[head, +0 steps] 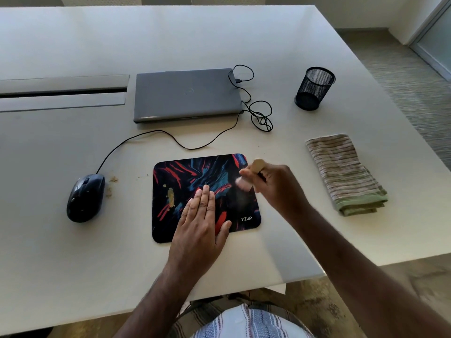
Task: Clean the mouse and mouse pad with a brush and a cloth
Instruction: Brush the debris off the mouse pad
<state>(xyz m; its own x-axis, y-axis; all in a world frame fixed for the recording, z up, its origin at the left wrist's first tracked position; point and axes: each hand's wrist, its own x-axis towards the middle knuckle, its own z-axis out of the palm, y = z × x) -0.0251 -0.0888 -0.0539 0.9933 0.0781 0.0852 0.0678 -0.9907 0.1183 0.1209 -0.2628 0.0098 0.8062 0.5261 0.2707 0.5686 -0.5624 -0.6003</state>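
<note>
Your left hand [202, 223] lies flat, fingers straight, pressing on the mouse pad [185, 189] on the white counter [73, 264]. Just right of it, your right hand [275, 184] grips a brush [246, 179], its blurred bristles over the pad's right side. A tan smear sits on the pad left of your left hand. Further left lies the mouse [85, 197], crumbs beside it. Right of your right hand rests the folded cloth [346, 174]. Beyond your hands lies a closed laptop [186, 93].

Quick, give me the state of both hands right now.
Left hand: open, fingers straight, pressing flat on the mouse pad.
Right hand: closed in a grip on the brush, bristles over the pad.
</note>
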